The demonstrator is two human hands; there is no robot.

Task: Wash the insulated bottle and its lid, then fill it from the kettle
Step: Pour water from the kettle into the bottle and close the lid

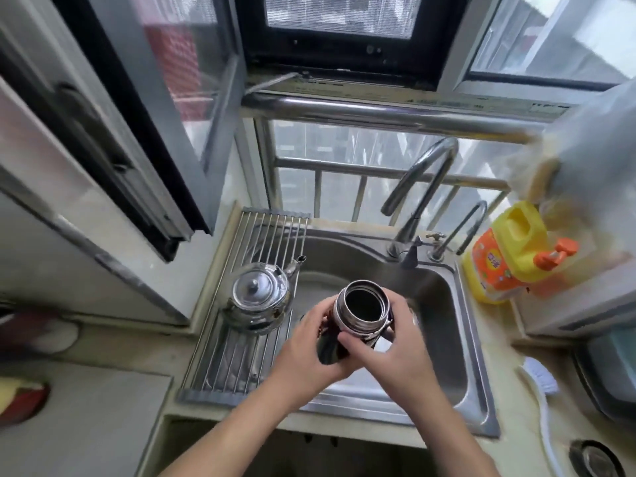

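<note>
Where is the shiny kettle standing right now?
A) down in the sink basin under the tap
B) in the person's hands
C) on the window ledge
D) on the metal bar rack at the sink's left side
D: the kettle sits on the rack laid over the left of the sink, while the left hand and right hand both grip the open bottle.

bottle [359, 306] body mostly covered, red object [20, 401] blurred
</note>
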